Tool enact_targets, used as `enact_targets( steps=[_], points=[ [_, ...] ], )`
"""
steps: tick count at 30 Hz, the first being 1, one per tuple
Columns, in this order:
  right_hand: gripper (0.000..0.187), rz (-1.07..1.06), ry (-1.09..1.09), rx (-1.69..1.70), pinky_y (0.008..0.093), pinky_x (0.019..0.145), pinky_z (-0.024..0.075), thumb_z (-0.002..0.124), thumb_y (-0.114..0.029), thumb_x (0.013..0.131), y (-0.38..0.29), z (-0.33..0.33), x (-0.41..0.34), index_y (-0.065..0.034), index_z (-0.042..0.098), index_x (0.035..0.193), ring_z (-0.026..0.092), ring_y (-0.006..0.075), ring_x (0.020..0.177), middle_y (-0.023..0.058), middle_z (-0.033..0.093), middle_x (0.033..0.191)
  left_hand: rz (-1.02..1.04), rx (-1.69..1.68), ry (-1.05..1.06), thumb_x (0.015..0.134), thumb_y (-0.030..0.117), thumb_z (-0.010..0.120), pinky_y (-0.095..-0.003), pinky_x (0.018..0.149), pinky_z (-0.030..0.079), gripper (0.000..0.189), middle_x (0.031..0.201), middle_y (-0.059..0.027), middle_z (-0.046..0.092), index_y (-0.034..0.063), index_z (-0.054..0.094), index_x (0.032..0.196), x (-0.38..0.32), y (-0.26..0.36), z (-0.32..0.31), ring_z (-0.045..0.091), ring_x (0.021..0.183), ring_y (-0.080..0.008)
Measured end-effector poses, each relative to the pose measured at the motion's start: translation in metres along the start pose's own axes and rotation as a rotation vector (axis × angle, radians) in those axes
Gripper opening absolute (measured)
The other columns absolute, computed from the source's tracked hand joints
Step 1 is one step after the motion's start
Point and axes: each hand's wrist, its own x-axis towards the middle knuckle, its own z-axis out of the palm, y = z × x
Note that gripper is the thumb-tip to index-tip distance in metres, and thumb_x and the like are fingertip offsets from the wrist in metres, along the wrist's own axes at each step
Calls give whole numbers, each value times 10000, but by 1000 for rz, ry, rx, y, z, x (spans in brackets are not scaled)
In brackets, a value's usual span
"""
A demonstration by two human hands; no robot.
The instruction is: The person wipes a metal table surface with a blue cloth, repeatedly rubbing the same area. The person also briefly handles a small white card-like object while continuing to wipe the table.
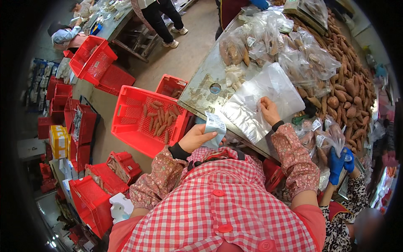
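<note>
My left hand [196, 138] grips a strip of printed labels [215, 122] with pale blue backing, held just off the table's near edge. My right hand [269, 110] rests on a stack of flat clear plastic bags [242, 116], fingers curled against the film; whether they pinch it is unclear. The bags lie on a worn metal table [201, 91]. Beyond them are filled clear bags of sweet potatoes [233, 50], some bearing labels. To the left, a red plastic crate [132, 123] holds several small sweet potatoes [160, 118].
A large heap of sweet potatoes [349, 91] covers the table's right side. A co-worker's blue-gloved hands [337, 163] hold a filled bag at my right. Stacked red crates [94, 60] stand on the floor at left. Another person's legs [162, 19] are in the aisle.
</note>
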Motion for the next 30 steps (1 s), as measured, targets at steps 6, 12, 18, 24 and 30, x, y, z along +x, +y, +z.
enact_targets(
  steps=[6, 12, 18, 24, 30],
  points=[
    [127, 12, 370, -59, 270, 658, 483, 589, -135, 973, 3, -108, 34, -46, 621, 1057, 586, 104, 714, 15, 620, 817, 144, 331, 18, 1012, 95, 541, -310, 881, 533, 310, 1116, -73, 694, -31, 576, 1293, 3, -16, -20, 670, 1001, -165],
    [331, -695, 434, -569, 385, 888, 508, 671, -44, 852, -152, -34, -38, -3, 613, 1175, 624, 270, 995, 147, 637, 1118, 342, 864, 136, 970, 170, 611, -323, 712, 512, 227, 877, -146, 691, -1, 663, 1110, 11, -19, -13, 623, 767, -144],
    [255, -381, -259, -50, 340, 854, 506, 738, -26, 808, -148, 83, -76, 0, 705, 1060, 653, 271, 987, 140, 697, 1045, 350, 1033, 190, 960, 227, 596, -453, 592, 405, 286, 691, -231, 511, -29, 569, 836, 26, -31, 1, 488, 605, -376],
    [139, 33, -196, 140, 271, 718, 483, 676, -71, 912, -74, 51, -43, 48, 699, 981, 594, 76, 800, -17, 663, 824, 210, 1107, 61, 930, 126, 561, -479, 643, 426, 176, 750, -239, 548, -37, 580, 865, 20, -29, -7, 524, 657, -400],
    [236, -644, 24, -797, 435, 914, 465, 614, -11, 814, -71, 37, -27, -14, 667, 1043, 616, 324, 992, 132, 665, 1036, 174, 693, -47, 856, 11, 525, -394, 752, 473, 292, 928, -151, 662, -49, 598, 1133, 12, -43, -12, 611, 819, -220]
  ],
)
